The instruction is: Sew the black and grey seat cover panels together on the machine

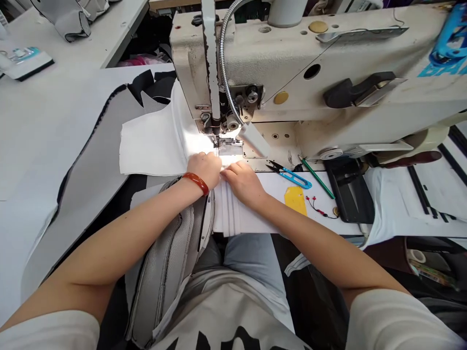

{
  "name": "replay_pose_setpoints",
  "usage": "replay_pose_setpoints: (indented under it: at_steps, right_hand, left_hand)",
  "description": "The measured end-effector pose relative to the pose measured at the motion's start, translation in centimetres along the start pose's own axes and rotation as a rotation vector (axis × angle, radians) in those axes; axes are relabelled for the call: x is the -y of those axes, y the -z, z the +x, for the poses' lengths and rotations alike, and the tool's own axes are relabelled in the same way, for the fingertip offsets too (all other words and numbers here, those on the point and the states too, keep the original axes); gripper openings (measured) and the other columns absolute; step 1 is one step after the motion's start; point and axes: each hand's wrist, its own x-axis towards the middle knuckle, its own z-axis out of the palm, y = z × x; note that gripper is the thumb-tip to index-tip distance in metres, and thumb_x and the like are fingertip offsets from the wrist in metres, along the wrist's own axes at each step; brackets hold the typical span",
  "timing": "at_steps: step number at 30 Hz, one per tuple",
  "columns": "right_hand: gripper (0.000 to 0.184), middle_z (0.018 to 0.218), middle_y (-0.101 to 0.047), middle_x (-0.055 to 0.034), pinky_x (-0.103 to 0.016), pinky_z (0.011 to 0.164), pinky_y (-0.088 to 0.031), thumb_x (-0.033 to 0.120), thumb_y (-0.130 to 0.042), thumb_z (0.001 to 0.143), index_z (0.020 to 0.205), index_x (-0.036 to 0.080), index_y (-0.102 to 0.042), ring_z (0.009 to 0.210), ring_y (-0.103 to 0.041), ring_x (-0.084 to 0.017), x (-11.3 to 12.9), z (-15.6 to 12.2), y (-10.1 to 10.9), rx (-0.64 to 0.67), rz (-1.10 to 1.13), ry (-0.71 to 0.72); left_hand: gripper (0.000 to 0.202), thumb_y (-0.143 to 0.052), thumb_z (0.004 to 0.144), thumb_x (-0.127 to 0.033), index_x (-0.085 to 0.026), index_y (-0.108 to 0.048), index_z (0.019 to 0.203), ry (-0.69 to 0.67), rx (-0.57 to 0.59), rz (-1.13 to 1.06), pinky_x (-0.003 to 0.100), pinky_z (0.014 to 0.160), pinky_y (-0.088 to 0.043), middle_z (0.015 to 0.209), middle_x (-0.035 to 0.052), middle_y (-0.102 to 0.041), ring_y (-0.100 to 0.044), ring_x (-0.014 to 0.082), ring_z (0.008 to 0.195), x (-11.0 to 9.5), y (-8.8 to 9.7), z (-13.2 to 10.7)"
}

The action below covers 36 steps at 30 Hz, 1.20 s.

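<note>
My left hand [205, 167], with a red bangle at the wrist, presses curled fingers onto white fabric [156, 143] just in front of the presser foot [226, 144] of an industrial sewing machine [328, 73]. My right hand [243, 182] lies beside it, fingers pinched down on the same white fabric [233, 214] where it runs toward me. A grey padded piece [171, 262] hangs from under my left forearm into my lap.
Blue thread snips [292, 176], a green pencil [316, 177], a yellow tag [296, 199] and a black plate [348, 192] lie right of my hands. Grey and black fabric pieces [91, 170] spread over the table at left. A white and teal tool [24, 61] rests at far left.
</note>
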Motion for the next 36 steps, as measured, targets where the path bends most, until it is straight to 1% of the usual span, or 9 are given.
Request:
replay_pose_setpoints:
  at_steps: [2, 6, 13, 17, 22, 27, 31, 34, 36]
  right_hand:
    - [0.031, 0.119, -0.065, -0.0168, -0.042, 0.090, -0.045, 0.014, -0.041, 0.098, 0.119, 0.012, -0.063, 0.109, -0.055, -0.029, 0.0, 0.3, 0.1, -0.010, -0.032, -0.048]
    - [0.037, 0.146, -0.047, -0.0218, -0.044, 0.108, -0.036, 0.018, -0.049, 0.094, 0.128, 0.004, -0.056, 0.137, -0.039, -0.033, -0.5, 0.8, 0.6, 0.007, -0.059, 0.016]
    - [0.035, 0.140, -0.054, -0.0237, -0.050, 0.097, -0.041, 0.029, -0.054, 0.090, 0.114, 0.005, -0.060, 0.128, -0.046, -0.038, 0.0, 1.7, 2.2, 0.073, -0.128, 0.101]
    - [0.034, 0.140, -0.051, -0.0286, -0.050, 0.097, -0.041, 0.028, -0.051, 0.090, 0.110, 0.003, -0.061, 0.128, -0.046, -0.040, 0.4, 2.6, 1.9, 0.052, -0.158, 0.113]
    - [0.038, 0.143, -0.049, -0.0279, -0.051, 0.106, -0.038, 0.028, -0.054, 0.087, 0.114, 0.001, -0.059, 0.130, -0.046, -0.039, 0.1, 2.6, 1.1, 0.052, -0.064, 0.087]
    - [0.042, 0.146, -0.047, -0.0264, -0.051, 0.114, -0.035, 0.026, -0.052, 0.087, 0.122, 0.004, -0.053, 0.139, -0.040, -0.036, -0.2, 2.5, 0.2, 0.026, 0.043, 0.069]
    - [0.047, 0.145, -0.049, -0.0256, -0.043, 0.117, -0.034, 0.027, -0.053, 0.087, 0.125, -0.001, -0.053, 0.140, -0.040, -0.034, -0.5, 2.2, 0.0, -0.004, 0.077, 0.054]
    - [0.039, 0.134, -0.060, -0.0189, -0.042, 0.110, -0.041, 0.021, -0.051, 0.086, 0.121, 0.005, -0.060, 0.129, -0.051, -0.030, -1.2, 1.8, 0.3, -0.046, 0.095, 0.015]
    - [0.030, 0.117, -0.070, -0.0115, -0.042, 0.099, -0.047, 0.014, -0.047, 0.085, 0.105, 0.014, -0.069, 0.113, -0.059, -0.028, -1.9, 1.6, 0.5, -0.086, 0.088, -0.062]
  left_hand:
    - [0.027, -0.050, 0.081, -0.016, -0.015, -0.073, 0.096, 0.001, -0.028, -0.048, 0.034, 0.078, -0.046, 0.102, 0.0130, -0.069, -0.065, 0.0272, 0.099, 0.7, -0.1, 0.1]
    - [0.023, -0.052, 0.079, -0.022, -0.019, -0.074, 0.082, -0.059, -0.091, -0.248, 0.033, 0.071, -0.044, 0.086, 0.0060, -0.073, -0.065, 0.0230, 0.086, 3.3, -0.2, 0.5]
    - [0.026, -0.060, 0.071, -0.030, -0.019, -0.077, 0.088, -0.072, -0.171, -0.600, 0.026, 0.069, -0.044, 0.076, -0.0032, -0.072, -0.062, 0.0155, 0.077, 6.2, -0.9, 1.1]
    - [0.028, -0.061, 0.071, -0.029, -0.020, -0.078, 0.091, -0.050, -0.180, -0.638, 0.026, 0.070, -0.044, 0.076, -0.0039, -0.071, -0.062, 0.0151, 0.077, 6.2, -1.2, 1.0]
    - [0.030, -0.060, 0.073, -0.027, -0.022, -0.077, 0.096, -0.054, -0.194, -0.584, 0.028, 0.073, -0.044, 0.078, -0.0032, -0.070, -0.061, 0.0157, 0.079, 5.8, -1.3, 0.8]
    - [0.028, -0.055, 0.077, -0.027, -0.023, -0.078, 0.093, -0.058, -0.154, -0.422, 0.032, 0.073, -0.045, 0.084, 0.0024, -0.071, -0.063, 0.0209, 0.084, 4.5, -1.1, 0.4]
    - [0.031, -0.047, 0.082, -0.021, -0.020, -0.076, 0.092, -0.062, -0.130, -0.278, 0.035, 0.073, -0.047, 0.097, 0.0081, -0.068, -0.062, 0.0235, 0.087, 3.1, -1.2, -0.1]
    - [0.030, -0.047, 0.080, -0.016, -0.017, -0.075, 0.092, -0.119, -0.124, -0.237, 0.037, 0.081, -0.049, 0.117, 0.0092, -0.064, -0.062, 0.0246, 0.095, 2.5, -1.0, -0.1]
    - [0.027, -0.049, 0.077, -0.016, -0.017, -0.073, 0.089, -0.160, -0.086, -0.212, 0.038, 0.086, -0.049, 0.117, 0.0085, -0.066, -0.062, 0.0256, 0.098, 2.6, -0.9, -0.1]
